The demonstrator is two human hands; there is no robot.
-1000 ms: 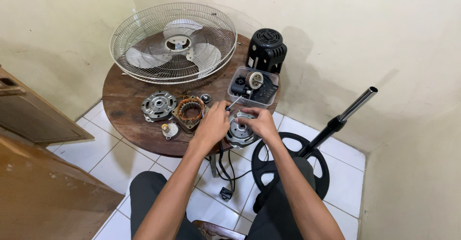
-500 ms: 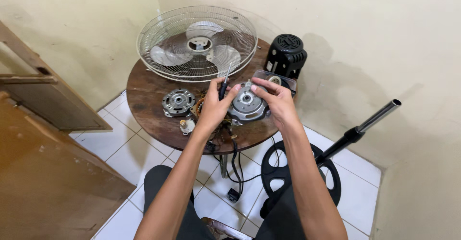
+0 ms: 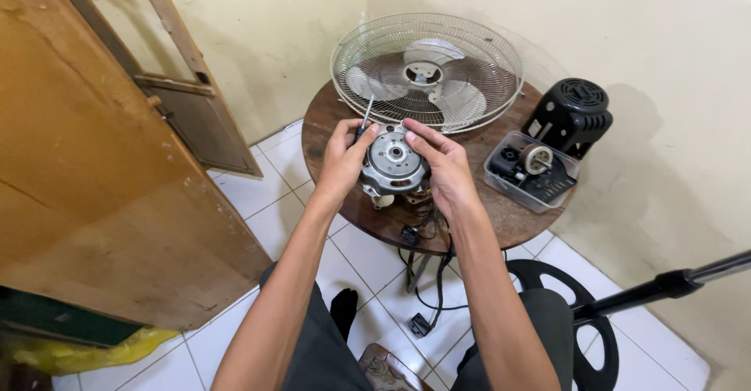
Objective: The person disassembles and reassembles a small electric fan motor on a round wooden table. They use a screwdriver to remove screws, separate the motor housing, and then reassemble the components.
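A round grey metal fan motor housing (image 3: 393, 162) is held up over the near edge of the round wooden table (image 3: 501, 211). My left hand (image 3: 344, 159) grips its left side and also holds a thin screwdriver (image 3: 364, 115) that points up. My right hand (image 3: 442, 163) clasps the housing's right side, fingers spread over its top. Black wires (image 3: 429, 234) hang from under the motor down toward the floor.
A wire fan guard with blades (image 3: 426, 70) lies at the table's back. A clear tray of small parts (image 3: 532, 170) and a black motor cover (image 3: 569, 115) sit at the right. A fan stand base (image 3: 575, 313) and pole (image 3: 673, 284) lie on the tiled floor. Wooden boards (image 3: 102, 164) lean at left.
The view has swung right, so the table now sits further right. Both hands have lifted the motor housing and brought it nearer, off the table's middle.
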